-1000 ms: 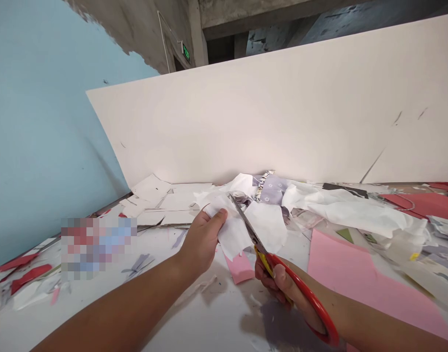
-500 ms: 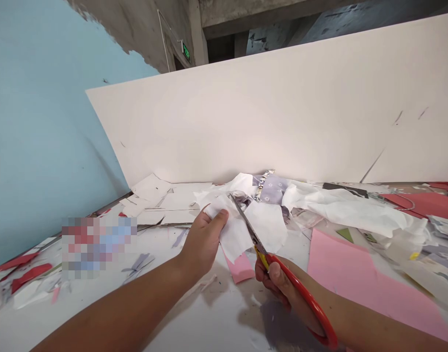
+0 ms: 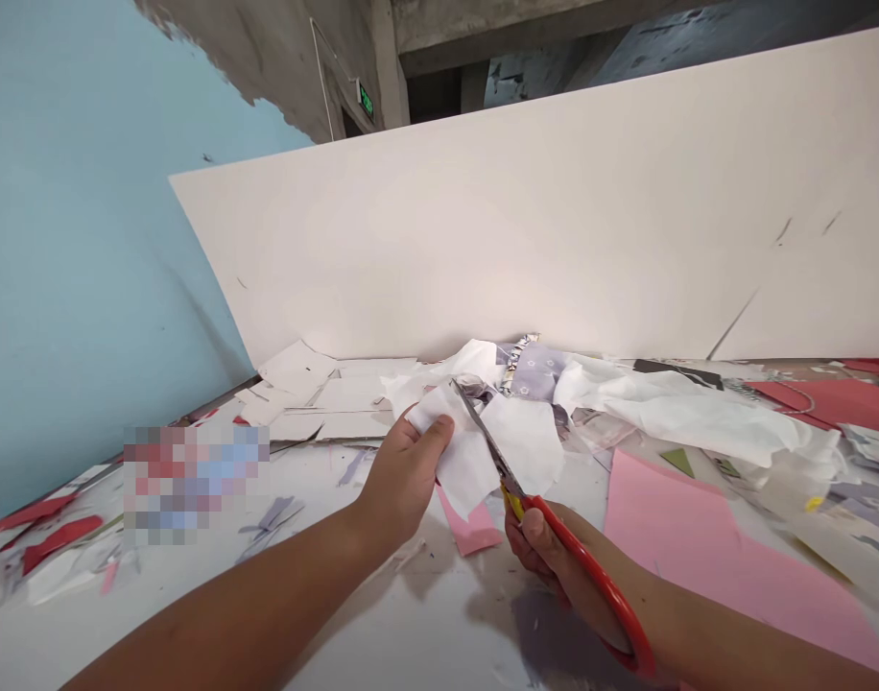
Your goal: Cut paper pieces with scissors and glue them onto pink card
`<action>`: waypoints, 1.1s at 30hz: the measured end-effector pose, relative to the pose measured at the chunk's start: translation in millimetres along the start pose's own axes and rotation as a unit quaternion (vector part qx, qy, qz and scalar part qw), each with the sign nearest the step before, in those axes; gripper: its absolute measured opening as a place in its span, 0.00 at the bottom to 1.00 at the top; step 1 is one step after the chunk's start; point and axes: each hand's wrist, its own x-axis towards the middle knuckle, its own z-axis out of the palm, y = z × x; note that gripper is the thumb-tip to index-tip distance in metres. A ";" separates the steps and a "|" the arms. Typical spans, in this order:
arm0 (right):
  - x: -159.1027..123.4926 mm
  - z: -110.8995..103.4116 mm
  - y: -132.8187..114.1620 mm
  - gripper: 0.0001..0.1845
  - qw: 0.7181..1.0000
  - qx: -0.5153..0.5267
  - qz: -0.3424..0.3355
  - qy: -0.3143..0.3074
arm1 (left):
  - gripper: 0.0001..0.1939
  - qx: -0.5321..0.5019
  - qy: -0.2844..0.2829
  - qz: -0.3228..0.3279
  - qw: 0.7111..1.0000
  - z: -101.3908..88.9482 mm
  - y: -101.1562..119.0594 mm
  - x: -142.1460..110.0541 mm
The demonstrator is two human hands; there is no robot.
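My left hand [image 3: 411, 470] pinches a piece of white paper [image 3: 466, 470] between thumb and fingers, the thumb lying on top. My right hand [image 3: 547, 542] is wrapped round the red handles of a pair of scissors [image 3: 498, 461], which also show some yellow. The blades point up and to the left, along the right edge of the held paper; whether they are parted I cannot tell. Just right of the blades is another white paper piece [image 3: 530, 441], and a small pink paper scrap [image 3: 469, 523] lies below on the white table [image 3: 403, 633].
A tall white board [image 3: 540, 230] stands behind the table. Torn white cardboard [image 3: 345, 393] lies back left, and crumpled white paper [image 3: 670, 408] back right. A large pink sheet [image 3: 699, 537] lies right, red scraps [image 3: 61, 542] left. One patch at left is pixelated.
My left hand and the white paper have shifted very slightly to the right, towards the scissors. The scissors have barely moved.
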 end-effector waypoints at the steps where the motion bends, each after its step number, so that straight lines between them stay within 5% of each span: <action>1: 0.4 0.1 0.1 0.28 1.000 -0.005 0.006 -0.006 | 0.22 0.001 -0.001 0.000 1.000 -0.1 -0.4 0.2; 23: -1.6 0.6 -11.4 0.31 0.998 -0.015 0.050 -0.018 | 0.20 -0.014 0.011 -0.008 1.000 1.4 0.1 -0.9; 33: -0.2 -1.4 -7.1 0.31 0.979 0.188 0.022 -0.072 | 0.15 -0.013 0.010 -0.014 1.000 -1.8 8.9 1.6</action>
